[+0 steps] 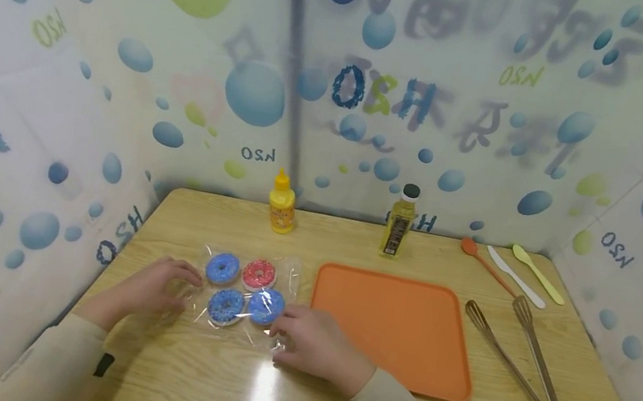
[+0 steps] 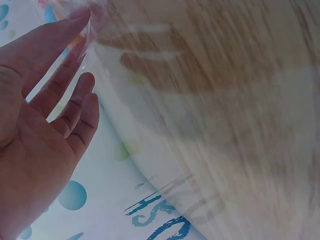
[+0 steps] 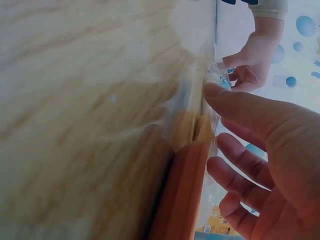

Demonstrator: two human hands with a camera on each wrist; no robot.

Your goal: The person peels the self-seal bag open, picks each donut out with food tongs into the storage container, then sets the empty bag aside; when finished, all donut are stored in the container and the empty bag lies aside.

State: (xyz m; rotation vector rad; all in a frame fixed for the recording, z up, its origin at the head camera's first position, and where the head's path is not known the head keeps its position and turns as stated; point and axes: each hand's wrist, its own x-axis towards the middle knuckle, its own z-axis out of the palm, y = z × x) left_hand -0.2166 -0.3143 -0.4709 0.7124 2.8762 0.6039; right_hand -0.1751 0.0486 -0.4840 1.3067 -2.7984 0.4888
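A clear plastic bag (image 1: 243, 327) lies on the wooden table with several toy donuts inside: a red donut (image 1: 259, 275) and blue ones, such as the blue donut (image 1: 225, 307) at the near left. My left hand (image 1: 162, 284) pinches the bag's left edge between thumb and forefinger; the left wrist view shows this hand (image 2: 47, 110) with its other fingers loosely bent. At the near right corner my right hand (image 1: 318, 345) grips the bag's edge. In the right wrist view, the thumb of that hand (image 3: 270, 145) lies against the plastic.
An orange tray (image 1: 389, 328) lies just right of the bag. Metal tongs (image 1: 528, 363) rest beyond it. Behind stand a yellow squeeze bottle (image 1: 281, 208) and an oil bottle (image 1: 398, 226). An orange spoon (image 1: 489, 267), a white knife (image 1: 516, 277) and a green utensil (image 1: 538, 273) lie back right.
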